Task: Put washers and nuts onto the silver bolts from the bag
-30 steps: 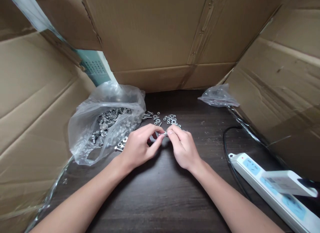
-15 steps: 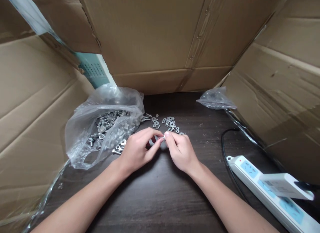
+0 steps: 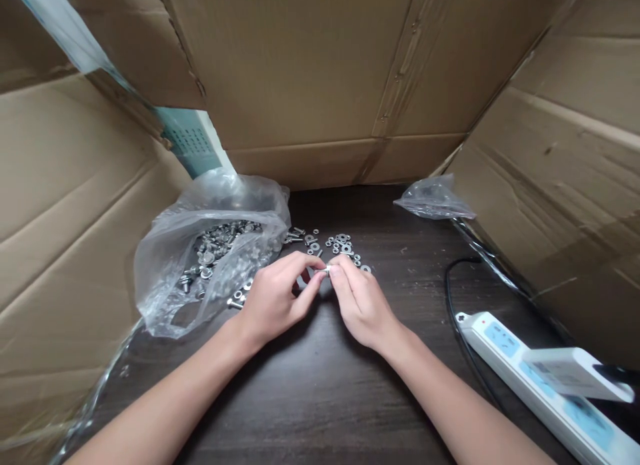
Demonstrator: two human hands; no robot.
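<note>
Small bolt (image 3: 327, 271) is over the counter (image 3: 320, 405), pinched between both hands. Left hand (image 3: 277, 288): fingers narrow, on one end. Right hand (image 3: 363, 302): fingers closed on the other end; bolt too small to read in detail. Loose nuts and washers (image 3: 343, 249) just beyond. Open plastic bag (image 3: 159, 272) of bolts near left hand. Power strip (image 3: 504, 338) well apart, right.

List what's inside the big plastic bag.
The plastic bag holds a heap of small metal bolts and washers. Those behind its front fold show only hazily through the plastic; anything deeper is covered by the pieces on top.
</note>
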